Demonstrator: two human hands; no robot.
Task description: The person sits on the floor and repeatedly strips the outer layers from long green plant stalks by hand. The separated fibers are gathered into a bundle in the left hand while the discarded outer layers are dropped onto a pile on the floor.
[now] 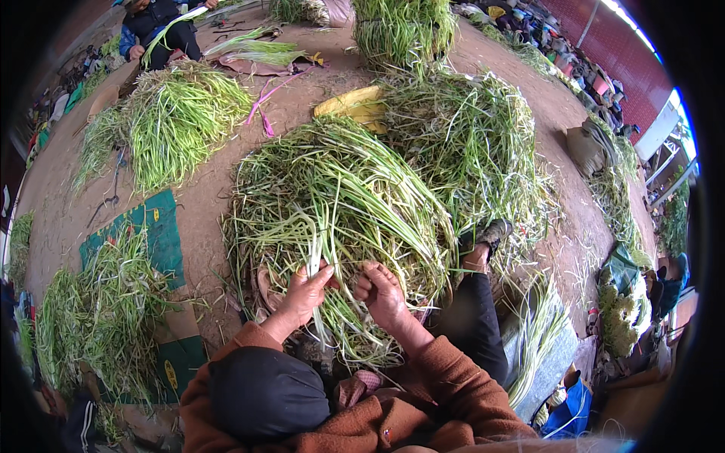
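My left hand (306, 291) grips a few long pale-stemmed green stalks (314, 243) upright between thumb and fingers, with leaf ends trailing below it. My right hand (380, 287) is closed a short way to the right, thumb against forefinger. A thin yellowish strand (346, 262) stretches from the held stalks to its fingertips. Both hands are over the near side of a large heap of cut green stalks (351, 187). Many strands there are dry and yellowed. Fine detail inside the right fist is hidden.
Another heap (470, 136) adjoins behind, with a yellow sack (354, 105) beside it. Loose stalks (535, 334) lie on a grey slab (558, 345) at right. Left are a green sheet (164, 226) and more greens (113, 311). A seated person (161, 31) handles stalks far left.
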